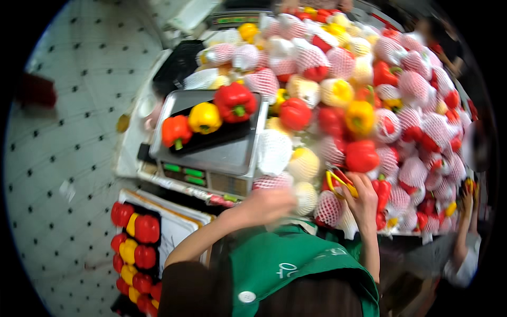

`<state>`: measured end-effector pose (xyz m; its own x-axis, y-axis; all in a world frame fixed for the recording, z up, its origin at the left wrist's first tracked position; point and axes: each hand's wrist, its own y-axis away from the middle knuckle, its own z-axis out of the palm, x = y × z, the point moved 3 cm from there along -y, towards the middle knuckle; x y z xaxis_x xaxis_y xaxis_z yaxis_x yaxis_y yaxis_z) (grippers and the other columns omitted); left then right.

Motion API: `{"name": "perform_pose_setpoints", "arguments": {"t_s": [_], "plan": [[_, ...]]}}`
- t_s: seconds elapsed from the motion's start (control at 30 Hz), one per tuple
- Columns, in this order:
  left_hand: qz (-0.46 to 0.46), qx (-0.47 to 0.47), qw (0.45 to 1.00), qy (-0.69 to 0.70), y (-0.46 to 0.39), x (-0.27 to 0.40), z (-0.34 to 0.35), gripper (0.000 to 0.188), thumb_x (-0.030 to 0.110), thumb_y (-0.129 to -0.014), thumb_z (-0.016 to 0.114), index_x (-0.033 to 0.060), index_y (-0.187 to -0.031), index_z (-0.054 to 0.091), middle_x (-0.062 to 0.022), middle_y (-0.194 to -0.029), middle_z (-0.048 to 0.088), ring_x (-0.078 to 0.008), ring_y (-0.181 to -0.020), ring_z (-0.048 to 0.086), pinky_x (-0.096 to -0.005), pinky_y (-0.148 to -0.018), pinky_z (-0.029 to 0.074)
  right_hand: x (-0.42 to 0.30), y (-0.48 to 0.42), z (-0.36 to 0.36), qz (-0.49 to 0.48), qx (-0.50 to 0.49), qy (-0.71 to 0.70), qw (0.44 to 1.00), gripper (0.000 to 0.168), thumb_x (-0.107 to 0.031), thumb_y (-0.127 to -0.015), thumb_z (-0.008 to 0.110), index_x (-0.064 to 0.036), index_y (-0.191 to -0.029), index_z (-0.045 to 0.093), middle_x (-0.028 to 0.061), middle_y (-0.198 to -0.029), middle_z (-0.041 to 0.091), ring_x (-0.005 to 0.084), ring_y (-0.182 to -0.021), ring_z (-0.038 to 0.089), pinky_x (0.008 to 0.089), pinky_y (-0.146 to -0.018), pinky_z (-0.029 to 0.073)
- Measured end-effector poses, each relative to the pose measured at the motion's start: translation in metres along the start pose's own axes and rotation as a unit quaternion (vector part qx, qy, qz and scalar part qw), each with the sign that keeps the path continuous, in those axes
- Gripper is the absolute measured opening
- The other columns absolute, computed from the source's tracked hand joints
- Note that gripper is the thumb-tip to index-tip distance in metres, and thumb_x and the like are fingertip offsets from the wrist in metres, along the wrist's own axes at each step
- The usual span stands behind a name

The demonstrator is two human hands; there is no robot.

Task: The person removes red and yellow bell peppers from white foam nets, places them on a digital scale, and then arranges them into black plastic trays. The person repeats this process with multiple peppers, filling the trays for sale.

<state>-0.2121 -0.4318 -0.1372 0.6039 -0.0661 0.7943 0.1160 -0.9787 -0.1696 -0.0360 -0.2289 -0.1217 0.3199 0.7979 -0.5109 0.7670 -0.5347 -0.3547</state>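
Note:
My right hand [362, 198] grips a small pair of yellow-handled snips [333, 183] above a heap of bell peppers. My left hand [273, 204] is blurred by motion, beside foam-netted peppers at the heap's near left edge; whether its fingers hold anything cannot be made out. A bare red bell pepper [361, 155] lies just beyond my right hand. To the left, a digital scale [237, 158] bears a black tray [225, 134]. On that tray rest an orange-red pepper [176, 130], a yellow pepper [204, 118] and a red pepper [235, 102] in a row.
Filled trays of red and yellow peppers [146, 256] lie lower left, beside a white box [178, 226]. A stack of black trays [178, 65] stands behind the scale. A second scale [237, 19] is at the back. Other people's arms [465, 214] show at right.

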Motion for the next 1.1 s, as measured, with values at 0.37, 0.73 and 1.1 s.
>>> {"name": "perform_pose_setpoints", "arguments": {"t_s": [0.37, 0.73, 1.1], "plan": [[-0.068, -0.044, 0.994, 0.075, -0.014, -0.013, -0.035, 0.016, 0.002, -0.085, 0.062, 0.0001, -0.100, 0.066, -0.0134, -0.094, 0.066, -0.0260, -0.084, 0.065, -0.0328, -0.076, 0.051, 0.032, -0.037, 0.031, 0.147, 0.115, 0.214, 0.959, 0.088, -0.024, -0.057, 0.085, -0.019, -0.136, 0.045, 0.0223, -0.134, 0.036, 0.0412, -0.123, 0.037, 0.0491, -0.099, 0.038], [-0.034, -0.044, 0.984, 0.171, -0.061, -0.014, -0.025, 0.015, 0.000, -0.084, 0.061, -0.0016, -0.097, 0.068, -0.0116, -0.089, 0.067, -0.0204, -0.080, 0.064, -0.0286, -0.072, 0.050, 0.058, -0.010, -0.015, 0.269, 0.119, -0.658, 0.693, 0.061, -0.028, -0.087, 0.065, -0.006, -0.137, 0.038, 0.0118, -0.128, 0.052, 0.0239, -0.114, 0.058, 0.0380, -0.091, 0.054], [0.020, -0.020, 0.987, 0.158, -0.037, -0.030, -0.019, 0.018, 0.008, -0.087, 0.059, -0.0010, -0.101, 0.065, -0.0122, -0.093, 0.066, -0.0225, -0.083, 0.063, -0.0302, -0.076, 0.050, 0.038, 0.000, 0.026, 0.384, 0.067, -0.815, 0.429, 0.073, -0.061, -0.084, 0.054, -0.010, -0.135, 0.042, 0.0145, -0.130, 0.052, 0.0321, -0.112, 0.058, 0.0469, -0.080, 0.057]]}}
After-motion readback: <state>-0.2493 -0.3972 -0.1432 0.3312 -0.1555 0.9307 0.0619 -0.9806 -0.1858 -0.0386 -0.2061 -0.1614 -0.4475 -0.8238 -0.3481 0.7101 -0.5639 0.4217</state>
